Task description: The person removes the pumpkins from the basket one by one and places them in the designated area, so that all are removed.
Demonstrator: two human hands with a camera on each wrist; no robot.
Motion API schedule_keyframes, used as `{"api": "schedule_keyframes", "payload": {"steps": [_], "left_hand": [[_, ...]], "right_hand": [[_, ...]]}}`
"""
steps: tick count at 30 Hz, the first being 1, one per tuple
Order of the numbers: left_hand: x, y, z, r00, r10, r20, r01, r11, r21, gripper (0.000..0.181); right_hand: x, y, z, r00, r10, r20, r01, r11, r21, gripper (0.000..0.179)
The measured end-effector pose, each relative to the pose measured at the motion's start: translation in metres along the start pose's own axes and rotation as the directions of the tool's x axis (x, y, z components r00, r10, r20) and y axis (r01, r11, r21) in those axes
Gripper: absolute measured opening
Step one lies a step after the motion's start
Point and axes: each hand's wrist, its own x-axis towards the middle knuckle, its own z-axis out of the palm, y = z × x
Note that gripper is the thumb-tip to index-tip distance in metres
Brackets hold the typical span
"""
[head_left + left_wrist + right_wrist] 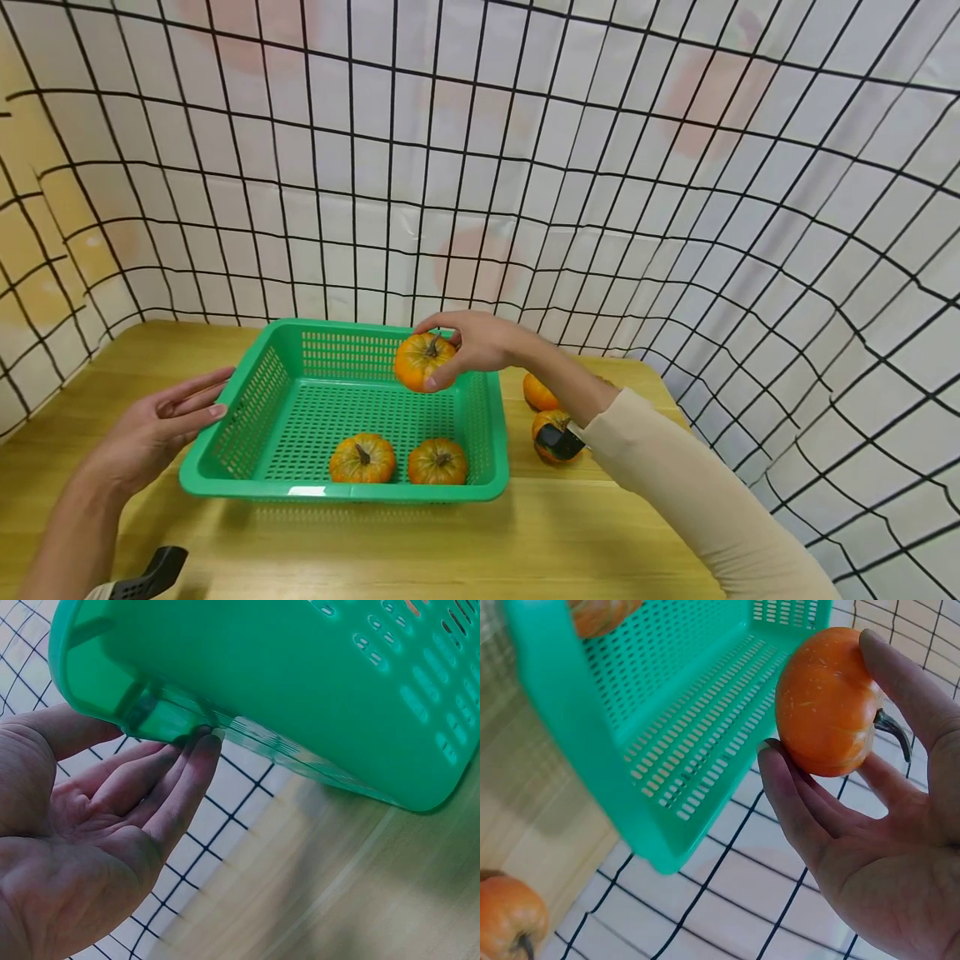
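Observation:
My right hand (480, 340) grips a small orange pumpkin (417, 363) between thumb and fingers, raised over the right rear part of a green plastic basket (345, 492). In the right wrist view the held pumpkin (826, 705) shows its smooth side and dark curved stem. Two more pumpkins lie inside the basket along its front wall, one near the middle (362, 460) and another at the right (438, 462). At the basket's left side my left hand (153, 429) holds the rim (64, 652), thumb on the lip and fingertips against its outer side.
Right of the basket, pumpkins (538, 393) lie on the wooden table (360, 550), partly hidden by my right forearm and the black wrist camera (558, 442). A black wire grid (390, 200) before pale sheeting encloses the table's back and sides.

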Motion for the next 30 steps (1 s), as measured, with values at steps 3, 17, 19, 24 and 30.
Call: {"api": "schedule_keyframes", "payload": {"steps": [3,17,19,24,30], "left_hand": [[0.0,0.0,0.001,1.0,-0.001,0.002,0.001,1.0,-0.007,0.053],[0.003,-0.002,0.004,1.0,-0.001,-0.008,0.001,1.0,-0.015,0.053],[0.003,-0.002,0.003,1.0,0.001,-0.006,-0.001,1.0,-0.011,0.054],[0.001,-0.002,0.001,1.0,-0.004,-0.002,0.004,1.0,-0.013,0.055],[0.001,-0.003,0.0,1.0,-0.009,0.005,0.009,1.0,-0.029,0.055]], "right_hand": [[-0.009,0.01,0.0,0.999,0.023,-0.035,-0.023,1.0,0.008,0.079],[-0.059,0.058,0.004,0.988,0.069,-0.141,-0.063,0.997,0.05,0.079],[-0.066,0.065,0.006,0.983,0.087,-0.16,-0.081,0.996,0.047,0.079],[-0.08,0.083,0.01,0.975,0.117,-0.189,-0.105,0.992,0.075,0.077],[-0.097,0.11,0.015,0.962,0.163,-0.221,-0.146,0.985,0.093,0.08]]}}
